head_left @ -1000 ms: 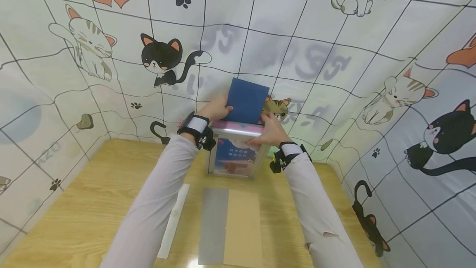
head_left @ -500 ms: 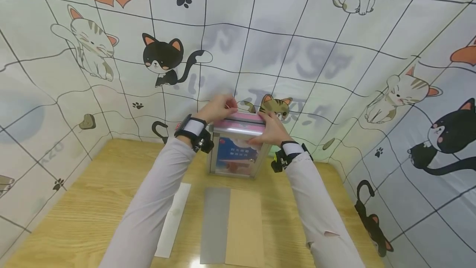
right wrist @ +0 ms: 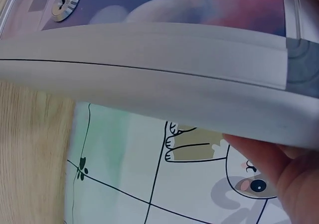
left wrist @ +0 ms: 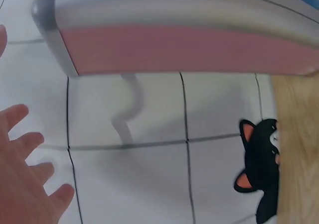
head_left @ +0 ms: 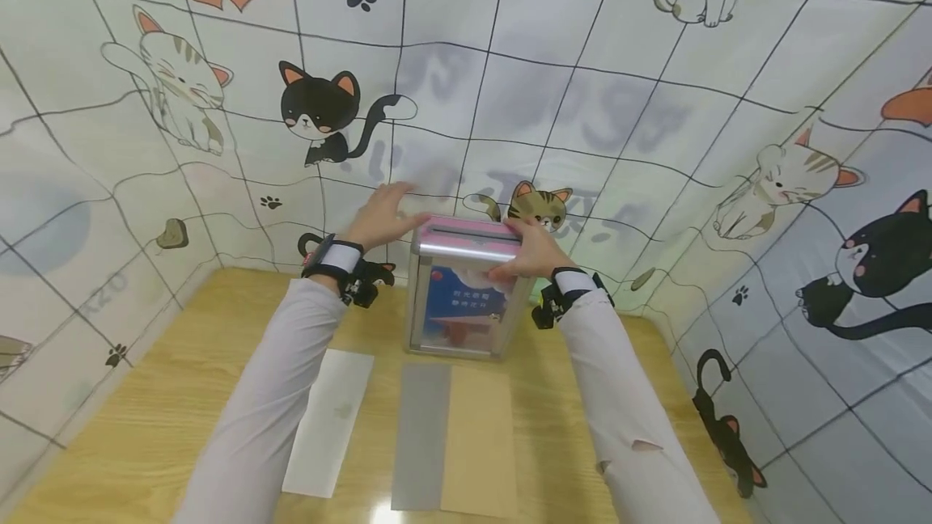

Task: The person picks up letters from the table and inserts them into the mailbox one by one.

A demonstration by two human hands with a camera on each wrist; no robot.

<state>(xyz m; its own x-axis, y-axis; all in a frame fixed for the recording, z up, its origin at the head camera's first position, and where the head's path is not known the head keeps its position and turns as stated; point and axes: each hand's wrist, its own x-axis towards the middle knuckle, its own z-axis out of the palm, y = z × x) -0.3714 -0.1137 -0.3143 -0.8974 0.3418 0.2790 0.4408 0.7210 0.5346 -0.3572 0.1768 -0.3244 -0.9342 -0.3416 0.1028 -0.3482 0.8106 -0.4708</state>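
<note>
A suggestion box (head_left: 466, 297) with a silver frame, a picture front and a pink top stands upright against the back wall. Across its pink top runs a dark slot (head_left: 473, 232). My right hand (head_left: 536, 251) grips the box's upper right corner, thumb in front and fingers over the top. At the upper left corner is my left hand (head_left: 380, 218), fingers spread and holding nothing; whether its thumb touches the box is unclear. The left wrist view shows these spread fingers (left wrist: 36, 171) apart from the box. A round key lock (right wrist: 65, 5) appears in the right wrist view.
On the wooden table (head_left: 196, 346) before the box lie a white strip (head_left: 331, 419) at left and a flat grey piece (head_left: 422, 435) beside a tan one (head_left: 478, 443). Cat-printed cloth (head_left: 451, 87) rises close behind and on both sides.
A dark blue card, held by the left hand above the slot, has gone down out of sight at the box's top. The left hand then moved left and spread. The right hand stayed put.
</note>
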